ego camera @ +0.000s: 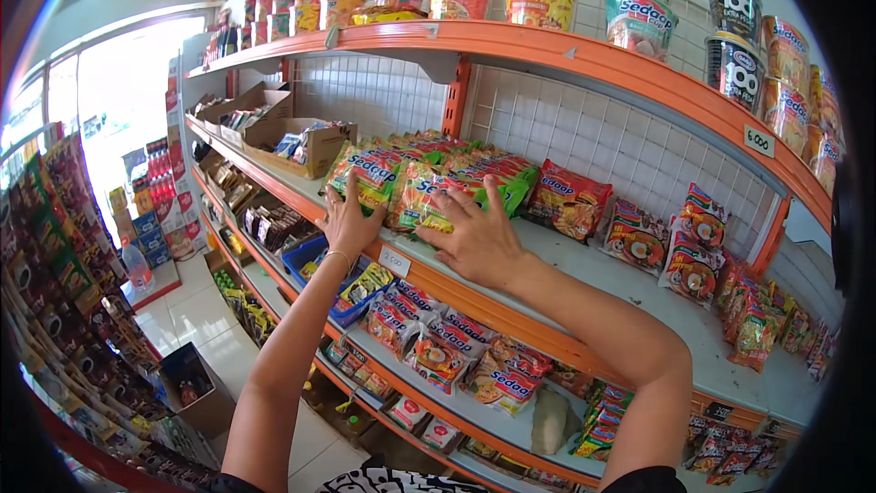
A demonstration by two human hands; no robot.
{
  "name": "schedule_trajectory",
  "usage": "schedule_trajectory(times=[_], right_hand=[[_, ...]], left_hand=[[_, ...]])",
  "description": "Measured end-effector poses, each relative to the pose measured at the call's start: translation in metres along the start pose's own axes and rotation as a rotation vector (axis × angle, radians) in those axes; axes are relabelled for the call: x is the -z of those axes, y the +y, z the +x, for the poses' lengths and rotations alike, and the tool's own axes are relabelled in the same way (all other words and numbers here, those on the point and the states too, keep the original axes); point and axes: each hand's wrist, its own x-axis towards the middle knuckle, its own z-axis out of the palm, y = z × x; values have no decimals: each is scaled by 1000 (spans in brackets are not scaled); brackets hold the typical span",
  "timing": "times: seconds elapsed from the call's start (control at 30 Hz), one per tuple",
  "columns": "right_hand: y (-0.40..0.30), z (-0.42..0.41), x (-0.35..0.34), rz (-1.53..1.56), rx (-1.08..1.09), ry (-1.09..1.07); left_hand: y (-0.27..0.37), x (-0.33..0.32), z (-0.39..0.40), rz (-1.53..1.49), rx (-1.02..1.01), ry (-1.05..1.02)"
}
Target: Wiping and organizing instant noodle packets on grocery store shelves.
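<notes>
Both hands rest against rows of green and yellow instant noodle packets on a grey metal shelf with an orange edge. My left hand [350,222] has its fingers spread over the front of the left packet [366,174]. Fingers apart, my right hand [479,236] touches the front packet of the neighbouring row [417,195]. Neither hand is closed around a packet. Just right of these rows stands a red noodle packet [570,200], followed by white and red noodle packets [636,236].
Noodle cups [540,0] line the shelf above. Cardboard boxes of sachets [321,150] stand at the left. Below are a blue plastic basket [352,311], more noodle packets [438,356] and a grey cloth [551,421]. Hanging sachets [61,274] and an open carton [205,397] border the aisle.
</notes>
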Motion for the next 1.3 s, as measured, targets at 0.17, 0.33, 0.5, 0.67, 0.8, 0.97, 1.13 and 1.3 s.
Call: schedule_trajectory(times=[0.17,0.33,0.5,0.67,0.8,0.97,1.13,1.3], right_hand=[[4,2,-1,16,24,31],[14,-3,2,127,56,142],[77,26,11,496,-278,169],[177,51,-45,199,-599,-95],[225,54,-94,11,-742,-211],[240,68,-126,-105,-686,-476],[241,71,-140,-76,-710,-582],[259,66,-153,-49,-684,-584]], left_hand=[[9,-1,5,58,78,3],[3,-6,-3,-177,-29,151],[15,-2,-53,-207,-302,223],[31,-6,-71,-336,-487,207],[39,-12,-78,-347,-482,217],[39,-8,-81,-348,-437,222],[36,-4,-83,-365,-413,186],[41,-6,-80,-397,-394,195]])
